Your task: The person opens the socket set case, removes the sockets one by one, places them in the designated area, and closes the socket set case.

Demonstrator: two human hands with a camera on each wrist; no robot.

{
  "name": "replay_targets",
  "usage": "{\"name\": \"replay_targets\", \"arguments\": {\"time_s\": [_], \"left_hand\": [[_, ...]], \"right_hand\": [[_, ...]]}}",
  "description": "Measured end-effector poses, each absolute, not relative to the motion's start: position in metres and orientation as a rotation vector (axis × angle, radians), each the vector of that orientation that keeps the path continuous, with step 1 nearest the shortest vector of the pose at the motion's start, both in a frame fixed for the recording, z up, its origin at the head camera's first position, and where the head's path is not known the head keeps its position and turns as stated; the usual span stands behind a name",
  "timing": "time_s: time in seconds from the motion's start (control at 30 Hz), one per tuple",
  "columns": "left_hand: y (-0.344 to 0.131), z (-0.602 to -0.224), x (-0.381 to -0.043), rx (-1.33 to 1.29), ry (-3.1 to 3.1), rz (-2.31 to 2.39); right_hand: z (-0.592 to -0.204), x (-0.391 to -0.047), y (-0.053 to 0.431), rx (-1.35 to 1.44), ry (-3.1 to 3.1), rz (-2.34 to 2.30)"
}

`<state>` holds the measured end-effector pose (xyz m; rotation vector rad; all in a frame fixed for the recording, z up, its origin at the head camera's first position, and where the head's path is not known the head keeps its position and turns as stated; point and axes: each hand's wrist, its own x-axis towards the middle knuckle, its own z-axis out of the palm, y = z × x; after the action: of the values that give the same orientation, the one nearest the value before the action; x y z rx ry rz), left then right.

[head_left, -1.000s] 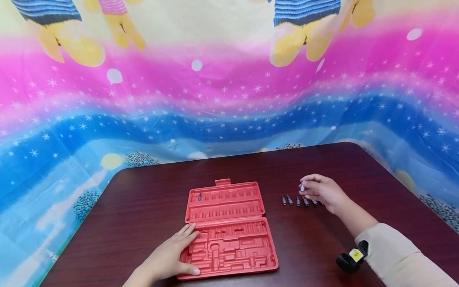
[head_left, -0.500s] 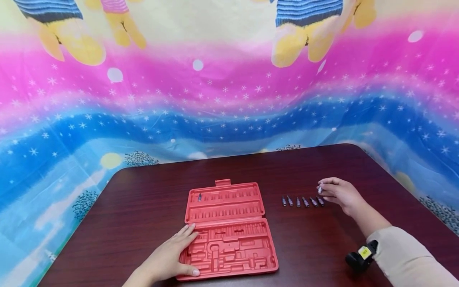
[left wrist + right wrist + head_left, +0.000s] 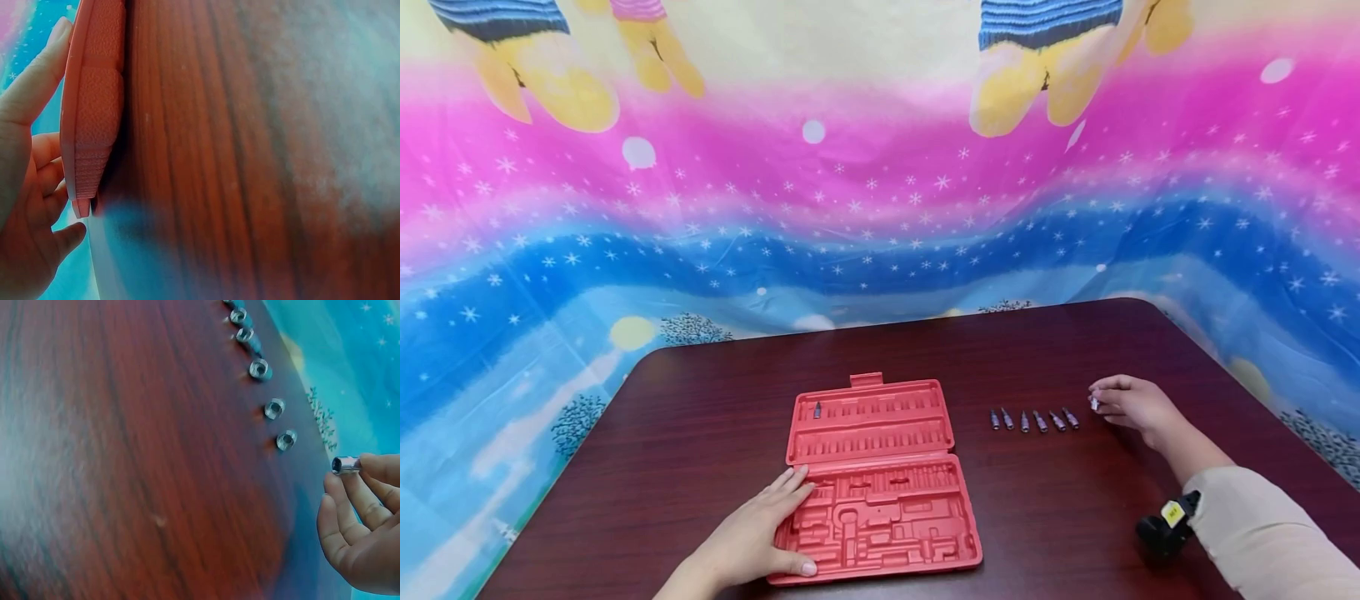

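An opened red plastic case (image 3: 880, 517) lies on the table, its moulded slots facing up. My left hand (image 3: 752, 533) rests along the case's left side, fingers extended and thumb on the front corner; in the left wrist view the hand (image 3: 37, 187) lies against the case wall (image 3: 94, 94). Right of the case, my right hand (image 3: 1138, 410) pinches a small silver bit socket (image 3: 345, 465) between thumb and fingertips, raised off the table. To its left stands a row of several dark bit sockets (image 3: 1025, 422). One bit socket (image 3: 817, 410) sits in the lid's upper left slot.
The dark wooden table (image 3: 700, 433) has a rounded far edge. Behind it hangs a colourful printed cloth (image 3: 850, 208). A black camera (image 3: 1165, 533) is strapped to the right wrist.
My right hand has moved right with the bit socket, from above the row to beyond its right end. The row is now fully visible. My left hand and the case stay put.
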<state>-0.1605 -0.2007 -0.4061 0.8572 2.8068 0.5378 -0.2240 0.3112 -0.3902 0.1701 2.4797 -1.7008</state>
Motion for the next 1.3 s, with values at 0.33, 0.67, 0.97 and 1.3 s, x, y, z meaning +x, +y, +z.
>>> {"name": "replay_targets", "arguments": {"time_s": [0.33,0.67,0.97,1.3], "left_hand": [[-0.202,-0.405,-0.16,0.857,2.807,0.548],[-0.203,-0.404,-0.16,0.853,2.807,0.55],[-0.203,-0.404,-0.161,0.849,2.805,0.553],[-0.201,-0.406,-0.16,0.865,2.792,0.576]], "right_hand": [[-0.394,-0.225,0.313,0.129,2.501,-1.569],[-0.399,-0.229,0.308,0.052,2.584,-1.457],[-0.403,-0.233,0.307,0.052,2.655,-1.4],[-0.406,-0.229,0.3,0.096,2.78,-1.283]]}}
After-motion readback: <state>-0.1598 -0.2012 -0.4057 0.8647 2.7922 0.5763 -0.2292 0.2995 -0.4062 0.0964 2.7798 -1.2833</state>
